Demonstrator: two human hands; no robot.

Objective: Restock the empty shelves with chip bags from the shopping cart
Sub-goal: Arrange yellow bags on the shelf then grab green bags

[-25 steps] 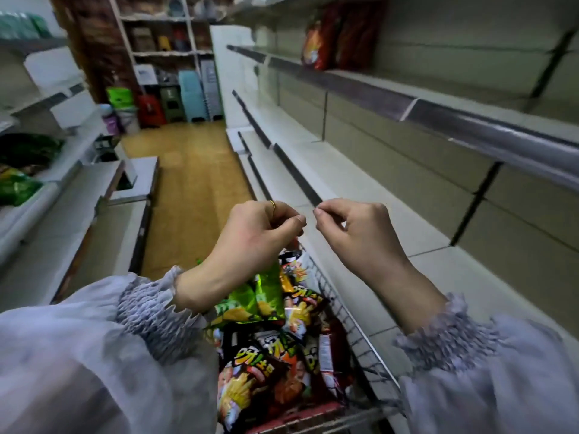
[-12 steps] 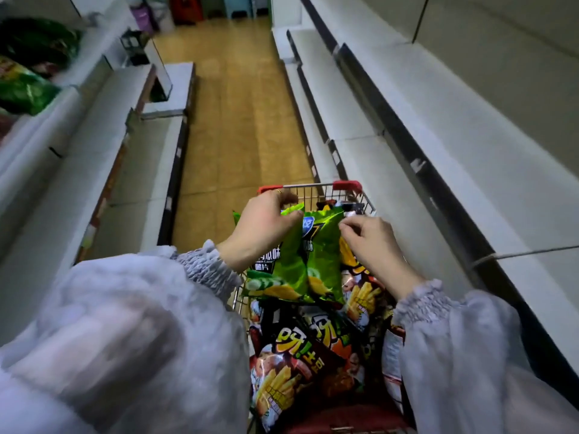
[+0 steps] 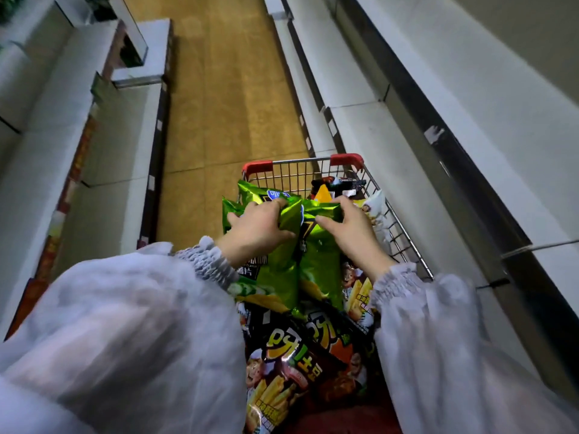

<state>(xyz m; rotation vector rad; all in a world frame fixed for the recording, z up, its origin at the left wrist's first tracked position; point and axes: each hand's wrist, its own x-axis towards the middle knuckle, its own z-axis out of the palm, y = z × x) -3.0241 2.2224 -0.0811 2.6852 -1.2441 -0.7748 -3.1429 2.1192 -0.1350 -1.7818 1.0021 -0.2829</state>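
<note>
the left green bag (image 3: 275,274) and the right green bag (image 3: 322,261) lie side by side, touching, on top of the heap in the shopping cart (image 3: 404,233). more green foil (image 3: 250,191) shows behind the left hand (image 3: 255,228); whether it is a third bag i cannot tell. the left hand grips the top edge of the left green bag, fingers curled over it, thumb on the near face. the right hand (image 3: 352,230) pinches the top of the right green bag the same way. under them the cart holds at least two dark bags (image 3: 291,358) with yellow lettering, a pale bag (image 3: 376,205) against the right wire wall and a dark packet (image 3: 338,183) at the far end. both forearms reach forward in loose pale sleeves (image 3: 125,324). the cart stands on the tan floor (image 3: 219,89), just beside the right shelves (image 3: 360,89); the left shelves (image 3: 40,126) stand across the aisle.
</note>
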